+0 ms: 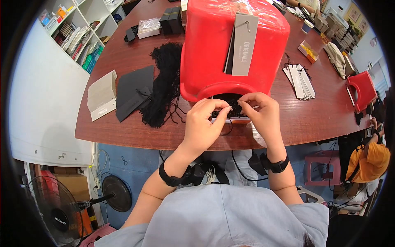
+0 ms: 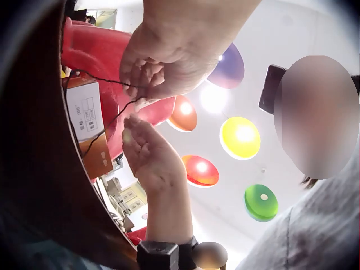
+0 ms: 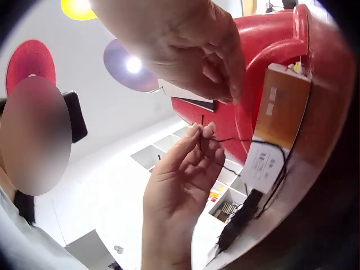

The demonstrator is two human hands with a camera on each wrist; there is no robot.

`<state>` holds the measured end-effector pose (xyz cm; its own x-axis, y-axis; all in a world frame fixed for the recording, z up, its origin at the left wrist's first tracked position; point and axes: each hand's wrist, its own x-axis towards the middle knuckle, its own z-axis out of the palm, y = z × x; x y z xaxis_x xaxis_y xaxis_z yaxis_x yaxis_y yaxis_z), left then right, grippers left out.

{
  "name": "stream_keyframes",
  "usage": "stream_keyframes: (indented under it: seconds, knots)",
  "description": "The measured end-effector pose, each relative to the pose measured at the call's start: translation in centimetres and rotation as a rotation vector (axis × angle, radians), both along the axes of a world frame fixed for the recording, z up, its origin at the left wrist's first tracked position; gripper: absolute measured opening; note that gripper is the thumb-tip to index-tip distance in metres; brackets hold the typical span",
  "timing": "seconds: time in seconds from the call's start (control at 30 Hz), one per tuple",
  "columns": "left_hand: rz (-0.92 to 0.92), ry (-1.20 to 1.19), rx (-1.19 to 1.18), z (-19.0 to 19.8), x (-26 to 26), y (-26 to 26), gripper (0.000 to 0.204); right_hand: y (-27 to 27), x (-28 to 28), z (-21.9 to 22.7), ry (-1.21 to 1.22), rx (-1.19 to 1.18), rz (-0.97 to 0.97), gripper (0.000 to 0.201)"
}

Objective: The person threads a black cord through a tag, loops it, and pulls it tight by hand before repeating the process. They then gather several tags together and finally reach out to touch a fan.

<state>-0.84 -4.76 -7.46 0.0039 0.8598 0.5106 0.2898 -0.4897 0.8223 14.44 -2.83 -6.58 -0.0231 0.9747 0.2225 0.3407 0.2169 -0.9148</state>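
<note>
My left hand [image 1: 203, 123] pinches a thin black cord [image 3: 239, 139] between thumb and fingertips. A short end of the cord sticks up above the pinch in the right wrist view, and the rest loops down toward the table. Facing it, my right hand [image 1: 261, 111] has bent fingers with the tips near the thumb, and no cord shows between them. Both hands are over the table edge, before a small brown box with a white label [image 3: 263, 164]. Black strands [image 1: 226, 99] lie behind the fingertips. A red plastic stool [image 1: 197, 49] stands over the box, with a grey ORIGINALS tag [image 1: 245, 45] hanging on it.
A bundle of black cords [image 1: 164, 82], black cards [image 1: 131, 90] and beige tags [image 1: 103, 94] lie left on the table. To the right are white tags [image 1: 299, 82] and a small yellow box [image 1: 307, 51]. A fan [image 1: 57, 210] stands lower left.
</note>
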Motion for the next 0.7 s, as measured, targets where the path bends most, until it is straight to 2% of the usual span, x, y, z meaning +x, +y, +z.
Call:
stream_keyframes:
  seconds: [0.03,0.07,0.13,0.27,0.33,0.4,0.47,0.5,0.57,0.7]
  knots:
    - [0.021,-0.035,-0.040,-0.2,-0.1,0.0,0.006,0.2,0.2,-0.2,-0.226,0.083,-0.015,0.008]
    - [0.021,-0.034,-0.041,-0.5,-0.2,0.1,0.006,0.2,0.3,-0.5,-0.225,0.082,-0.016,0.008]
    - [0.008,-0.107,-0.028,-1.0,-0.3,0.2,0.006,0.4,0.6,-1.0,-0.675,0.240,0.078,0.013]
    - [-0.001,-0.119,-0.111,-0.8,-0.2,-0.2,0.006,0.7,0.4,-1.2,-0.747,0.198,0.109,0.012]
    - [-0.047,-0.005,-0.105,-0.9,-0.4,-0.2,0.007,0.7,0.4,-1.3,-0.725,0.223,0.093,0.011]
    - [-0.044,-0.003,-0.107,-0.8,-0.5,-0.3,0.006,0.7,0.4,-1.2,-0.703,0.248,0.077,0.009]
    - [-0.039,-0.002,-0.111,-0.6,-0.4,-0.3,0.006,0.7,0.3,-0.9,-0.421,0.206,0.007,0.008]
    - [-0.025,-0.028,-0.073,-0.5,-0.2,-0.2,0.006,0.7,0.2,-0.9,-0.421,0.205,0.008,0.008]
    - [-0.011,-0.054,-0.033,-0.4,-0.2,-0.3,0.006,0.7,0.1,-0.9,-0.222,0.107,-0.022,0.010]
    - [-0.044,0.028,-0.036,-0.3,-0.3,-0.4,0.007,0.6,0.0,-0.8,-0.148,0.052,-0.023,0.010]
